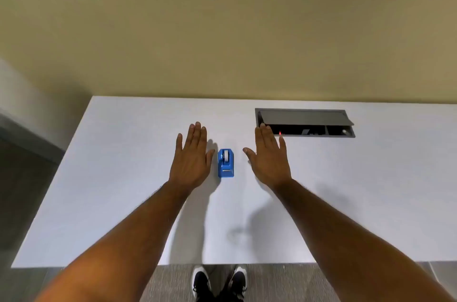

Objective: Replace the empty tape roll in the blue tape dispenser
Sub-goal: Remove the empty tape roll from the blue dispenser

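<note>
A small blue tape dispenser [226, 163] stands on the white table [123, 178], its cutter end toward me and a pale roll core [225, 154] in its cradle. My left hand [191, 157] is held flat, palm down, just left of the dispenser, thumb close to its side. My right hand [269, 157] is flat and palm down a short way to the right of it. Both hands hold nothing, fingers extended. No spare tape roll is in view.
A dark grey cable box [305, 123] with its lid raised is set into the table at the back right, behind my right fingertips. A beige wall [222, 29] rises behind the table. My shoes [220, 282] show on the carpet below the near edge.
</note>
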Action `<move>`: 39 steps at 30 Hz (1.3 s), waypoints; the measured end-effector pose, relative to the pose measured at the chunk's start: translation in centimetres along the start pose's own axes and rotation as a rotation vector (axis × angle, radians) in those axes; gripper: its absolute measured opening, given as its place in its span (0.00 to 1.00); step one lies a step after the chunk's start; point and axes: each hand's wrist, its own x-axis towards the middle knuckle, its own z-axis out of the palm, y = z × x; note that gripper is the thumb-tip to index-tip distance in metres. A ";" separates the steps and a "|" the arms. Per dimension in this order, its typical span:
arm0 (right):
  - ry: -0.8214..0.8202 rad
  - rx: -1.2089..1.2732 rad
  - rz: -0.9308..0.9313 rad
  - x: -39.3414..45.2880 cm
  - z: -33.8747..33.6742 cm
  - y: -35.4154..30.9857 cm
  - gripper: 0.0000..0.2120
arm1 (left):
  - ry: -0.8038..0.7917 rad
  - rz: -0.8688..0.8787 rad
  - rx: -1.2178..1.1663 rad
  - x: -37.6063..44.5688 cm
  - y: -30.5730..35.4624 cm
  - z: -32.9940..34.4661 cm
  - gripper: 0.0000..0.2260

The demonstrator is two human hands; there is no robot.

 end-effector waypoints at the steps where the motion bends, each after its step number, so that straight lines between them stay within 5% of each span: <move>1: -0.024 -0.009 0.009 0.1 0.6 0.0 0.34 | -0.019 -0.012 0.018 -0.1 -0.1 0.5 0.28; 19: -0.008 0.193 0.034 -2.5 11.9 -0.8 0.30 | -0.180 -0.059 0.003 -2.3 -1.6 10.1 0.27; 27: 0.122 0.232 0.096 -2.4 15.3 -2.2 0.35 | -0.157 -0.141 -0.163 -3.0 -2.9 14.3 0.26; 39: 0.228 0.182 0.217 -1.2 18.3 -3.5 0.34 | -0.004 -0.129 -0.072 -4.3 -3.9 17.8 0.27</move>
